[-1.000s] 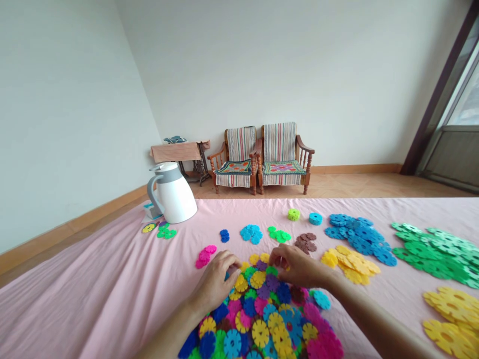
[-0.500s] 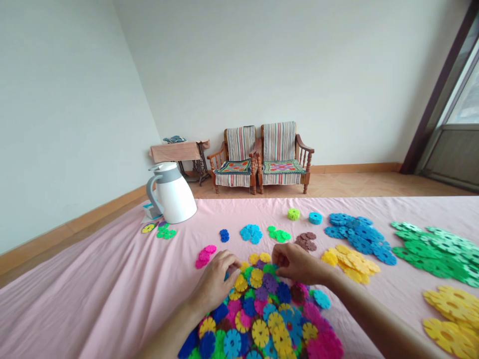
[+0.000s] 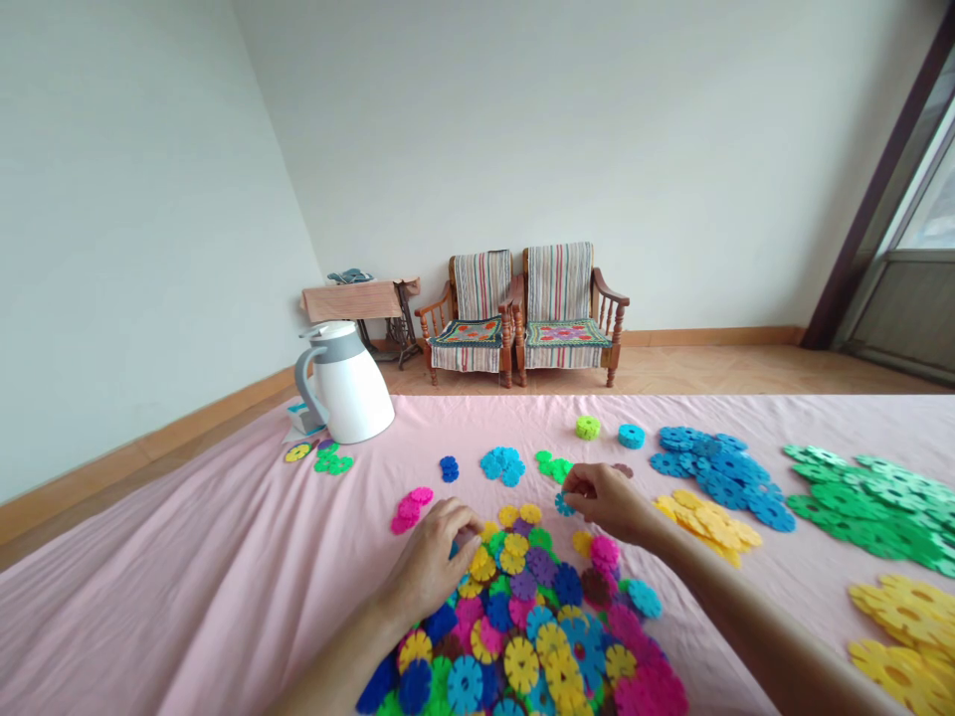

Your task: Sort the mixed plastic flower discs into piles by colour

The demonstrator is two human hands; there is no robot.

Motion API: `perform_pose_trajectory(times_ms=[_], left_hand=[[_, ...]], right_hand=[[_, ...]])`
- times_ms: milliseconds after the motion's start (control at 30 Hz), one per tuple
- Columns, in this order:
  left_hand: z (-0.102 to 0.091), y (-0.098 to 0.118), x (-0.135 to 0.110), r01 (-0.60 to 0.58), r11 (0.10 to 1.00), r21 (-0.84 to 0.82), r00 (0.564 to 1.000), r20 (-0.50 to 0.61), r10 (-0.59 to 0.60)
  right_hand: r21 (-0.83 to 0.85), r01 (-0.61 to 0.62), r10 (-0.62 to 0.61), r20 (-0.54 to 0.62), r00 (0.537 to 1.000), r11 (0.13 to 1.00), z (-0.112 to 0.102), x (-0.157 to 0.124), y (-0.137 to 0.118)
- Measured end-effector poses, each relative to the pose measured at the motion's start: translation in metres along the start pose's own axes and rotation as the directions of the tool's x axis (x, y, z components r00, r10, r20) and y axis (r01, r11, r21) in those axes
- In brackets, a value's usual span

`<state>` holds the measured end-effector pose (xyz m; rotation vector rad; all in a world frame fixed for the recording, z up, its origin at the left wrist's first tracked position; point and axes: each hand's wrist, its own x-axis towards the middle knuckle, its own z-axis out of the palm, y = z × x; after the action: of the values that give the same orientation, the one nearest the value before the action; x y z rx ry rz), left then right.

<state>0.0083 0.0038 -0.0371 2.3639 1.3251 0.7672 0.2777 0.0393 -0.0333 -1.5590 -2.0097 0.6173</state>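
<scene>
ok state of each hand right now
Left hand: curled beside the mixed disc pile; can't tell if holding.
Right hand: closed, holding a blue snowflake disc.

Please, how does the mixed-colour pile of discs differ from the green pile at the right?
The mixed-colour pile shows many colours; the green pile shows only greens. The mixed-colour pile lies beside the left hand; the green pile lies far from it. Both are overlapping notched discs on pink cloth.
</scene>
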Motion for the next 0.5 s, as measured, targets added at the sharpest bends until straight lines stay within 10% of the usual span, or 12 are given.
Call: perform_pose_trajectory(times_ms=[500], left_hand=[[0.0,0.001,0.0,-0.001,1.0,0.008,1.0,-0.01,0.001]], right_hand=[[0.009,0.185,-0.184,0.148,0.972,0.983,0.02,-0.016,-0.031]])
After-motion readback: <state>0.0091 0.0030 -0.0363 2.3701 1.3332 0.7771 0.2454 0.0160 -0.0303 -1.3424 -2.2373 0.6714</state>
